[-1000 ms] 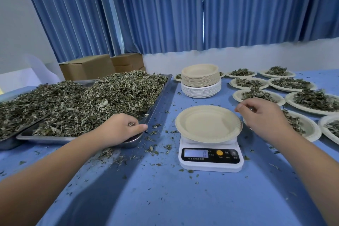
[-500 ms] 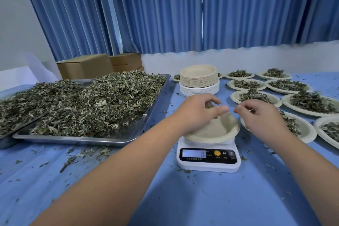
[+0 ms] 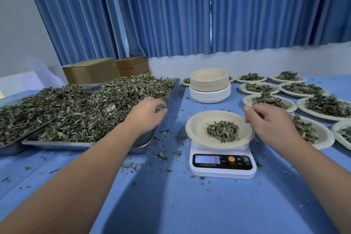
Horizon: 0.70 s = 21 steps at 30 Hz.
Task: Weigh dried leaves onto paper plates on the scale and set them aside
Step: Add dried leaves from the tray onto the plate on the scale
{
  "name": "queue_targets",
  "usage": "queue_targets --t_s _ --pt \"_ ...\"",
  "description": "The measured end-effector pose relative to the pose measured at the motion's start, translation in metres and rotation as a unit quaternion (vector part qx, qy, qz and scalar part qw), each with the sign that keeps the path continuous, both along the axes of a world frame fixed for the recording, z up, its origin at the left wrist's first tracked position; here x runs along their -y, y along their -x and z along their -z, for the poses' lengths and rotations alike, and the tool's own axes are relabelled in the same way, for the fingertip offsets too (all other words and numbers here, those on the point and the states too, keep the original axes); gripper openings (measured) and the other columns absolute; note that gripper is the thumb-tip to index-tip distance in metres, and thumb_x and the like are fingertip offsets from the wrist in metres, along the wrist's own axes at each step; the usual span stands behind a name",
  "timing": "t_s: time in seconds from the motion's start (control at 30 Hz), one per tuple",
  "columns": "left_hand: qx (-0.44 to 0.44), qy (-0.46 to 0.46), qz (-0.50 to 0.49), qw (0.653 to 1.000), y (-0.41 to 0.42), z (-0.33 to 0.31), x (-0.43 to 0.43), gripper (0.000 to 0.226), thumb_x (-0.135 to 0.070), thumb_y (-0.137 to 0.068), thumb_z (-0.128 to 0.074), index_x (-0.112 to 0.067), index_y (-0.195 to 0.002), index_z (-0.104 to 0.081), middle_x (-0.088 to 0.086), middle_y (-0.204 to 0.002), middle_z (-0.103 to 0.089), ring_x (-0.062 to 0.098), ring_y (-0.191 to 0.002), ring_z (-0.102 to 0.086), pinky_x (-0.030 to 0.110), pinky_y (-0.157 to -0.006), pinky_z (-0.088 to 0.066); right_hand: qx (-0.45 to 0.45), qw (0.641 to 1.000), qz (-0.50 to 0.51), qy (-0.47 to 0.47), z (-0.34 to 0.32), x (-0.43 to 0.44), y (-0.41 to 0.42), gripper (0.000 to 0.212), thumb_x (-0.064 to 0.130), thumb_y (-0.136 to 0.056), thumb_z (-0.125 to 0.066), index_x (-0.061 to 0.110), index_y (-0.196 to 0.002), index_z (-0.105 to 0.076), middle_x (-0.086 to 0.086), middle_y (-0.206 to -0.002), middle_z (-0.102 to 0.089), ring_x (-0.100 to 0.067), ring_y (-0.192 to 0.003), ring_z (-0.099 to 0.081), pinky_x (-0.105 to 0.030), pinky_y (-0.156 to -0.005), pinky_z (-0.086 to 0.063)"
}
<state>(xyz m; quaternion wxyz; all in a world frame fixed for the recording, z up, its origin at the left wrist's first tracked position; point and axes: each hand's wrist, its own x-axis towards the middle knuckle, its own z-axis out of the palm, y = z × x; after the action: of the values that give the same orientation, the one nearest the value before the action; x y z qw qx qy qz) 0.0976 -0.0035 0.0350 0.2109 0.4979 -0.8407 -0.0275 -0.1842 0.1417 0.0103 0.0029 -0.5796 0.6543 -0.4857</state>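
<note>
Dried green leaves (image 3: 222, 129) lie thin on the beige paper plate (image 3: 195, 126), so the left hand (image 3: 146, 114), fingers curled round a fresh pinch, should sprinkle gradually while the right hand (image 3: 269, 121) hovers loosely curled, seemingly empty.

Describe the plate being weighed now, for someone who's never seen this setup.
On the blue table, find the white scale in front of the stack of empty plates. The paper plate sits on it, holding a small heap of dried leaves. It alone is raised off the table; the other filled plates lie flat on it.
</note>
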Motion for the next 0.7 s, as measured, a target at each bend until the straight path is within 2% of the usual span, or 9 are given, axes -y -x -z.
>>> queue_targets --t_s 0.13,0.27,0.37,0.43,0.5,0.6,0.7 --pt "0.04 0.004 -0.078 0.996 -0.036 0.0 0.022 0.031 -0.037 -0.097 -0.05 -0.027 -0.124 -0.06 0.004 -0.137 -0.048 0.018 -0.092 -0.064 0.039 -0.094 -0.049 0.003 1.0 -0.01 -0.005 0.0 0.0 -0.005 0.048 0.03 -0.096 -0.052 -0.001 -0.059 -0.052 0.003 -0.042 -0.039 -0.009 -0.041 -0.034 -0.028 -0.048 -0.025" --pt "0.041 0.061 -0.15 0.986 -0.058 -0.018 0.039 0.036 -0.04 -0.096 -0.051 -0.027 -0.128 -0.056 0.007 -0.139 -0.045 0.02 -0.097 -0.057 0.041 -0.093 -0.049 -0.012 1.0 -0.017 -0.002 -0.001 0.003 -0.013 0.053 0.031 -0.095 -0.053 0.001 -0.053 -0.04 0.0 -0.044 -0.032 -0.014 -0.043 -0.03 -0.031 -0.051 -0.025" --pt "0.023 0.073 -0.185 0.98 -0.076 -0.031 0.056 0.045 -0.042 -0.095 -0.052 -0.026 -0.136 -0.048 0.011 -0.142 -0.04 0.018 -0.088 -0.056 0.037 -0.082 -0.05 -0.019 1.0 -0.008 0.0 -0.002 0.005 -0.015 0.054 0.03 -0.095 -0.054 0.002 -0.052 -0.038 0.003 -0.042 -0.029 -0.011 -0.041 -0.027 -0.031 -0.05 -0.023" --pt "0.038 0.066 -0.191 0.979 -0.085 -0.038 0.071 0.054 -0.049 -0.093 -0.053 -0.026 -0.141 -0.042 0.012 -0.146 -0.034 0.02 -0.087 -0.06 0.042 -0.09 -0.05 -0.019 1.0 -0.002 0.004 -0.001 0.006 -0.014 0.054 0.029 -0.095 -0.054 0.006 -0.05 -0.036 0.004 -0.041 -0.028 -0.011 -0.041 -0.027 -0.03 -0.05 -0.023" --pt "0.065 0.069 -0.21 0.973 -0.096 -0.041 0.089 0.066 -0.059 -0.09 -0.052 -0.026 -0.145 -0.036 0.013 -0.148 -0.03 0.028 -0.104 -0.06 0.049 -0.1 -0.045 -0.017 1.0 -0.001 0.01 0.0 0.006 -0.012 0.054 0.028 -0.095 -0.054 0.01 -0.048 -0.034 0.004 -0.04 -0.028 -0.011 -0.041 -0.028 -0.029 -0.05 -0.022" --pt "0.086 0.049 -0.251 0.963 -0.111 -0.037 0.115 0.088 -0.076 -0.08 -0.048 -0.029 -0.15 -0.025 0.014 -0.154 -0.022 0.04 -0.134 -0.038 0.061 -0.109 -0.03 -0.029 0.999 0.006 0.017 0.001 0.01 -0.01 0.053 0.03 -0.094 -0.053 0.007 -0.05 -0.035 0.003 -0.042 -0.028 -0.011 -0.041 -0.029 -0.029 -0.049 -0.022" --pt "0.04 -0.071 -0.248 0.965 -0.118 -0.024 0.13 0.113 -0.087 -0.062 -0.045 -0.031 -0.154 -0.01 0.016 -0.16 -0.007 0.045 -0.143 -0.02 0.062 -0.113 -0.021 -0.045 0.999 0.013 0.013 0.002 0.015 -0.01 0.052 0.029 -0.094 -0.054 -0.001 -0.052 -0.044 -0.011 -0.044 -0.033 -0.012 -0.041 -0.031 -0.029 -0.046 -0.024"
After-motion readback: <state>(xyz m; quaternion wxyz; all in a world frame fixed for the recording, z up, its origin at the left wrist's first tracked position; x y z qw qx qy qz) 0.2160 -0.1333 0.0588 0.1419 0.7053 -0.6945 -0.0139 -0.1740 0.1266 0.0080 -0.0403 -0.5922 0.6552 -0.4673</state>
